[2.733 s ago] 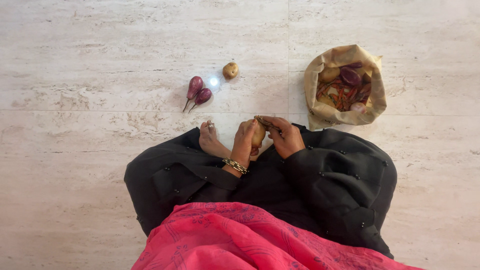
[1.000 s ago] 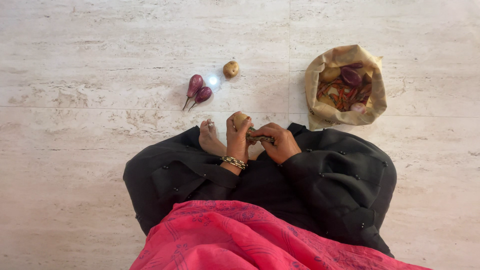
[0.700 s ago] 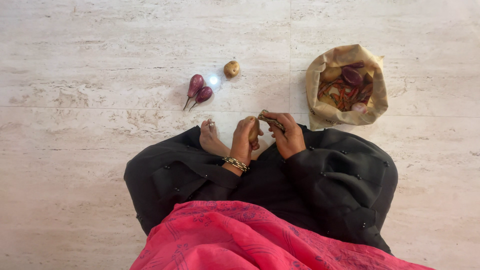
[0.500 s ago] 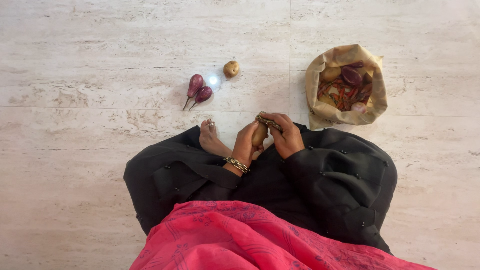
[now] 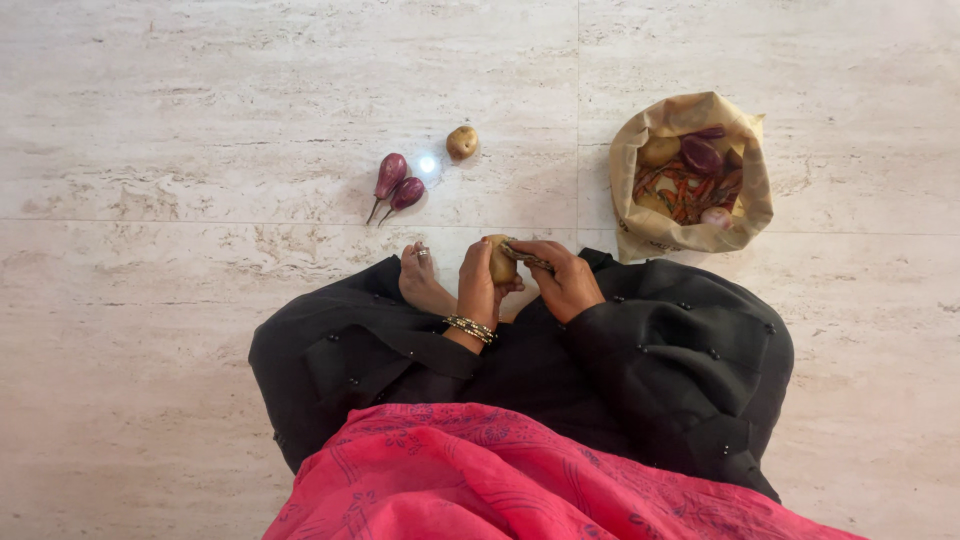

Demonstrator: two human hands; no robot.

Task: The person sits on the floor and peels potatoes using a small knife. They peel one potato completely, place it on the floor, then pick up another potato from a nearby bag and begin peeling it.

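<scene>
tan potato [image 5: 500, 264] upright in left hand [image 5: 478, 290] grip; right hand [image 5: 566, 282] pinching peeler [image 5: 527, 259] against it.

A tan potato [image 5: 500, 266] sits in the grip, gold-beaded bangles [image 5: 470, 329] just below it, black robe [image 5: 640, 370] and patterned pink cloth [image 5: 500, 480] beneath, purple eggplants [image 5: 397, 188] beyond on cream veined floor [image 5: 200, 120].

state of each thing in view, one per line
left hand: closed round the held potato
held potato: upright, peeler on it
right hand: gripping the peeler
peeler: against potato
paper bag: open, holding vegetables
two aubergines: whole, on floor
loose potato: on floor
</scene>
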